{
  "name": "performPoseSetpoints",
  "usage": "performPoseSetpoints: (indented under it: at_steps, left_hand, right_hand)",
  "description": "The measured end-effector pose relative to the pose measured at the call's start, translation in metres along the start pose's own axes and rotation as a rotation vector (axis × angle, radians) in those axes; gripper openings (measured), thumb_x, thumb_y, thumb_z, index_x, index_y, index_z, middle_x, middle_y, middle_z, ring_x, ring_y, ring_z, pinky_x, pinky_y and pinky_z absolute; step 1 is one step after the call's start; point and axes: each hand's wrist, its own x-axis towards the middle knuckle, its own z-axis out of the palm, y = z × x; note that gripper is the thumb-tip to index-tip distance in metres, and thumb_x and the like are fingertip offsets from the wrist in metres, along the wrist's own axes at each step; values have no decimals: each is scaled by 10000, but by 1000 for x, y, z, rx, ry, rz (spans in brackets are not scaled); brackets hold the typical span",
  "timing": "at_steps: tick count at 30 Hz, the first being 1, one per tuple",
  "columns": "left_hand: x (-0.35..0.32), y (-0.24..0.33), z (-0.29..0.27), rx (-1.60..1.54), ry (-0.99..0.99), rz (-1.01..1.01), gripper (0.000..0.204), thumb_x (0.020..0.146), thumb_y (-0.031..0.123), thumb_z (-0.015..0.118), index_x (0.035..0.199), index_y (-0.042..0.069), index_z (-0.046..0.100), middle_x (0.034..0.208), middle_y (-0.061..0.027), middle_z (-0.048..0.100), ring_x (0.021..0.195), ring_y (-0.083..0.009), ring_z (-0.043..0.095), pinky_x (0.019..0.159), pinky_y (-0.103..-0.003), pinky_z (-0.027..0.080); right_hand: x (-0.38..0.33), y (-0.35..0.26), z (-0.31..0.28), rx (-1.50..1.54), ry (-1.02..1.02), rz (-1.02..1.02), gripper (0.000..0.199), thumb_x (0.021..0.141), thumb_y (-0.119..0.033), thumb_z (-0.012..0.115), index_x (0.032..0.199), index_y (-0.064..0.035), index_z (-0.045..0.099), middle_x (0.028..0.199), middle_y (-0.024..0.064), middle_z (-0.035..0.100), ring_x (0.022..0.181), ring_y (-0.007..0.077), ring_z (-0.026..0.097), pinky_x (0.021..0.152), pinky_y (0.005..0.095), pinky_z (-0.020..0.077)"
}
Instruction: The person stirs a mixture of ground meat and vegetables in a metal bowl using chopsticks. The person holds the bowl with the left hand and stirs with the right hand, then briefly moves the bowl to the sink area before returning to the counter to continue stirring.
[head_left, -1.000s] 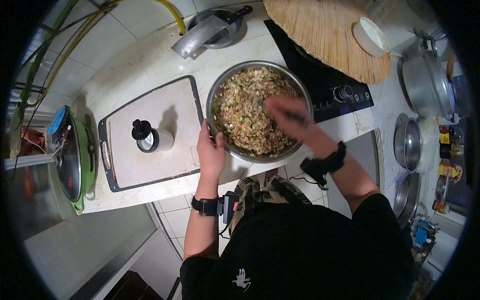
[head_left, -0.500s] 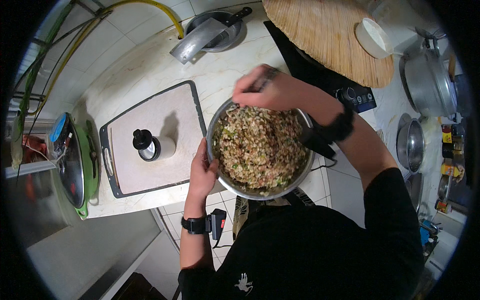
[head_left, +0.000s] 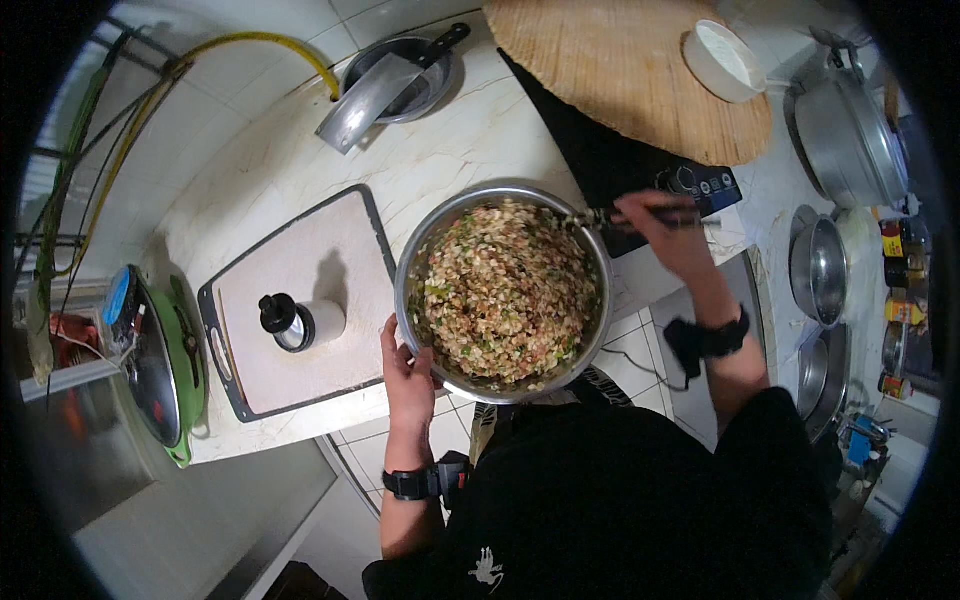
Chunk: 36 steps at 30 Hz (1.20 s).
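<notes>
A round metal bowl (head_left: 404, 290) is heaped with a chopped filling (head_left: 505, 295) of pale, green and pinkish bits. My left hand (head_left: 408, 385) grips the bowl's near left side, thumb by the rim and fingers beneath. Beyond the bowl's far right rim, my right hand (head_left: 665, 235) is closed around dark chopsticks (head_left: 605, 216), blurred by motion. Their tips, with bits of filling on them, reach over the rim. The bowl hangs over or rests at the counter's near edge; its underside is hidden.
Left of the bowl, a cutting board (head_left: 290, 240) carries a white jar with a black top (head_left: 305, 323). A cleaver (head_left: 370, 100) lies across a metal basin (head_left: 430, 95). A black cooktop (head_left: 560, 130) sits partly under a round wooden board (head_left: 620, 80). A green lidded pan (head_left: 165, 360) leans at the left.
My right hand has swung from the bowl's far left rim out past its right rim, bringing the chopsticks with it. My left hand stays on the bowl. The whole view has shifted slightly.
</notes>
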Motion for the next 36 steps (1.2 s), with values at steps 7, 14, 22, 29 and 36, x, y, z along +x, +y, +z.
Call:
performPoseSetpoints:
  at_steps: [7, 14, 22, 29, 36]
  left_hand:
    - [-9, -20, 30, -307, 52, -95, 596, 902, -3, 437, 1418, 159, 186, 1199, -132, 513, 901, -202, 606, 553, -304, 572]
    - [-23, -20, 40, -393, -216, -214, 659, 876, 1, 563, 1408, 188, 222, 1073, -138, 556, 777, -204, 635, 678, -336, 581]
    - [6, -13, 27, -168, -76, 24, 635, 917, 19, 492, 1458, 130, 177, 957, -95, 597, 707, -128, 588, 581, -243, 529]
    - [3, -15, 26, -181, -83, 29, 649, 914, -17, 457, 1464, 118, 139, 976, -116, 608, 729, -144, 612, 562, -239, 537]
    - [1, -15, 29, -186, -76, 0, 634, 909, -33, 440, 1457, 140, 171, 970, -122, 610, 699, -157, 614, 549, -246, 539]
  right_hand:
    - [-89, 12, 32, -364, -28, -364, 130, 807, -8, 625, 933, 0, 656, 829, 157, 662, 729, 245, 654, 636, 318, 521]
    - [-60, -15, 21, -269, -138, -565, 170, 785, -6, 648, 954, 2, 656, 815, 140, 659, 711, 251, 646, 636, 323, 520]
    - [-16, -10, 58, -278, -159, -585, 134, 841, -50, 608, 960, 0, 644, 800, 149, 655, 717, 265, 652, 609, 324, 516]
    - [-44, -13, 44, -376, -253, -643, 98, 839, -58, 600, 916, 1, 617, 773, 146, 628, 659, 287, 627, 571, 357, 507]
    - [-56, -16, 71, -292, -510, -491, 166, 839, -77, 595, 997, -27, 595, 792, 116, 598, 770, 256, 613, 670, 363, 506]
